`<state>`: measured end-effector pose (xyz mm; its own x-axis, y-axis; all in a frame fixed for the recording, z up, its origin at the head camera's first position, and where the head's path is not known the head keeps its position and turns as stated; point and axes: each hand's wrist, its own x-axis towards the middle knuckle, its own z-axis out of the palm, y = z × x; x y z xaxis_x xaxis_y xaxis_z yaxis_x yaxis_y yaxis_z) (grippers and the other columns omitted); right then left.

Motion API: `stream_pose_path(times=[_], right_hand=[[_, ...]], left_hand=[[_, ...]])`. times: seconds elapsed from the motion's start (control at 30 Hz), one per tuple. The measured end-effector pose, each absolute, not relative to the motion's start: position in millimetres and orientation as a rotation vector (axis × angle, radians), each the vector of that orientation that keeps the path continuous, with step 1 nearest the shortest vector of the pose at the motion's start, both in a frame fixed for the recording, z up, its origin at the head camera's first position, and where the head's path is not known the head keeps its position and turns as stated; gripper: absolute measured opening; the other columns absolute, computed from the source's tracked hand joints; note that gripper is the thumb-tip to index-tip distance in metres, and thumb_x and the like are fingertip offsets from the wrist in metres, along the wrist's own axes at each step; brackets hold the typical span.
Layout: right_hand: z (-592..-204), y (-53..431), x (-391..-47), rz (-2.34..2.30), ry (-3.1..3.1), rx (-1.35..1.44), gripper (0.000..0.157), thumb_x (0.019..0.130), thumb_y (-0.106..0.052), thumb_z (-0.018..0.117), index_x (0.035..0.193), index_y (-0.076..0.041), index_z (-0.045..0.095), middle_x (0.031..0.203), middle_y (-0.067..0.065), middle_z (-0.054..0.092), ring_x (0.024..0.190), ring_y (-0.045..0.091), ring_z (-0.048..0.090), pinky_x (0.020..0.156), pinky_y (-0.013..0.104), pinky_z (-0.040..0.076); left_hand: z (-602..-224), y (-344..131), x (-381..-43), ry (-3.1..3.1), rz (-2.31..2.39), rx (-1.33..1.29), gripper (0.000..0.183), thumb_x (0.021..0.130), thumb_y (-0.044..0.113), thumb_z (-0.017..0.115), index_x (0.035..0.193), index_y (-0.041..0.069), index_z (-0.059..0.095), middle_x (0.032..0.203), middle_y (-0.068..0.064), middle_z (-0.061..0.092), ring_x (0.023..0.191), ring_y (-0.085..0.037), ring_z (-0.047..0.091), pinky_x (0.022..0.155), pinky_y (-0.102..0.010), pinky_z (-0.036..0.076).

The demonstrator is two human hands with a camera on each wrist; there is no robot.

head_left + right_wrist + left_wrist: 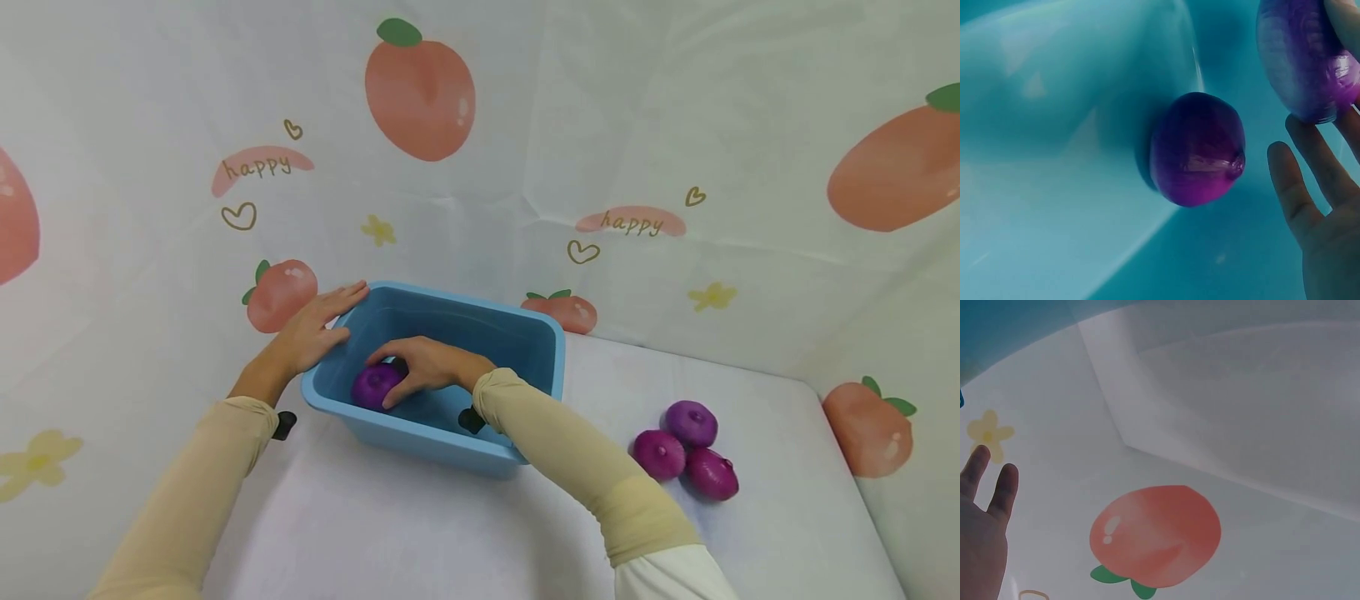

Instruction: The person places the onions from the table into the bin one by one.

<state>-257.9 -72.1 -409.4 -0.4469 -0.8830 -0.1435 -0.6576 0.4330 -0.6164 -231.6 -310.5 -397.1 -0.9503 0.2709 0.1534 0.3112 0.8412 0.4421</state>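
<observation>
A light blue plastic bin (442, 450) stands on the white-covered table. My right hand (431, 364) reaches down inside it and holds a purple onion (375, 385) between thumb and fingers near the left end. In the right wrist view the held onion (1304, 62) is at the upper right, partly covered by the thumb. A second purple onion (1197, 150) lies against the bin's wall there, apart from my fingers. My left hand (307, 333) rests on the bin's left rim, fingers extended towards the far corner. Two of its fingers (1004, 494) show straight in the left wrist view.
Three more purple onions, one at the back (691, 424), one at left (659, 455) and one at right (712, 475), sit clustered on the table right of the bin. A white cloth wall (480, 225) with printed fruit rises close behind the bin.
</observation>
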Motion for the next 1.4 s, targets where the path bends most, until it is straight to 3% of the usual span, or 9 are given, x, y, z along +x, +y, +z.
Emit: stream_pose_path(times=[0.3,0.47,0.8,1.17,1.4], right_hand=[[-407.1,-71.2,-255.8,-0.674,2.238,-1.208,0.082,0.072,-0.054,0.075,0.143,-0.034,0.040,0.149,-0.006,0.043,0.139,0.021,0.040,0.114,0.042,0.038],[-406.3,-70.7,-254.5,-0.679,2.238,-1.187,0.081,0.072,-0.052,0.076,0.143,-0.033,0.041,0.149,-0.006,0.043,0.141,0.021,0.038,0.115,0.044,0.035],[-395.3,-64.6,-261.1,-0.761,2.203,-1.208,0.080,0.076,-0.052,0.072,0.145,-0.029,0.038,0.148,-0.009,0.044,0.138,0.019,0.043,0.113,0.040,0.039],[-353.1,-27.0,-266.1,-1.002,2.165,-1.154,0.078,0.078,-0.049,0.071,0.146,-0.034,0.036,0.149,-0.015,0.040,0.130,0.019,0.050,0.103,0.038,0.048],[-329.8,17.7,-266.4,-1.173,2.228,-1.155,0.070,0.080,-0.041,0.073,0.142,-0.036,0.040,0.148,-0.005,0.044,0.130,0.023,0.051,0.101,0.038,0.050]], left_hand=[[-396.0,-309.5,-230.6,-2.932,-0.722,-0.459,0.064,0.089,0.027,0.046,0.150,0.032,0.029,0.159,0.005,0.027,0.148,-0.033,0.023,0.108,-0.069,0.027],[-396.4,-309.6,-229.6,-2.933,-0.720,-0.450,0.064,0.089,0.028,0.047,0.150,0.032,0.029,0.159,0.005,0.026,0.148,-0.033,0.023,0.108,-0.069,0.027],[-396.1,-311.1,-228.9,-2.930,-0.702,-0.451,0.062,0.090,0.030,0.045,0.150,0.033,0.028,0.159,0.005,0.026,0.147,-0.034,0.023,0.109,-0.068,0.026],[-394.0,-312.0,-230.4,-2.928,-0.728,-0.480,0.061,0.091,0.029,0.046,0.150,0.032,0.030,0.159,0.005,0.026,0.147,-0.034,0.023,0.111,-0.068,0.024],[-397.4,-313.7,-230.2,-2.909,-0.702,-0.496,0.060,0.091,0.033,0.045,0.150,0.032,0.030,0.158,0.003,0.029,0.146,-0.034,0.025,0.108,-0.069,0.028]])
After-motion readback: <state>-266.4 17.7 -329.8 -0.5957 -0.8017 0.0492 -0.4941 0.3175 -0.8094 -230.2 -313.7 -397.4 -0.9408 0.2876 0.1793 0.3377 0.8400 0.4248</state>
